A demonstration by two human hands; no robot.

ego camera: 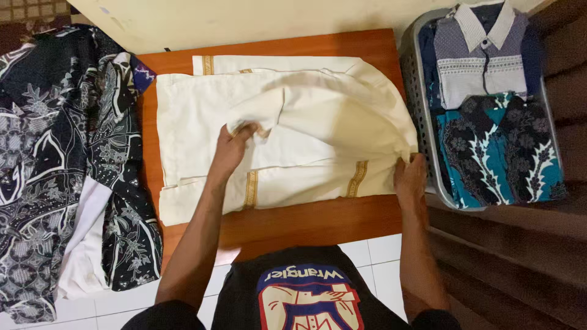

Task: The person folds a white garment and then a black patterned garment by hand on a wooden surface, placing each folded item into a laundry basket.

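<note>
A cream shirt (202, 116) with gold trim lies spread across a low brown wooden table (306, 223). My left hand (231, 146) pinches a fold of the cream cloth near the shirt's middle and lifts it. My right hand (409, 177) grips the shirt's right edge at the table's right side, where the cloth bunches up. The part of the shirt between my hands is raised and draped over itself.
A grey plastic laundry basket (419, 104) at the right holds a folded blue-and-white collared shirt (483, 55) and a folded teal patterned shirt (501, 150). A heap of dark patterned garments (55, 153) lies at the left on the white tiled floor (379, 256).
</note>
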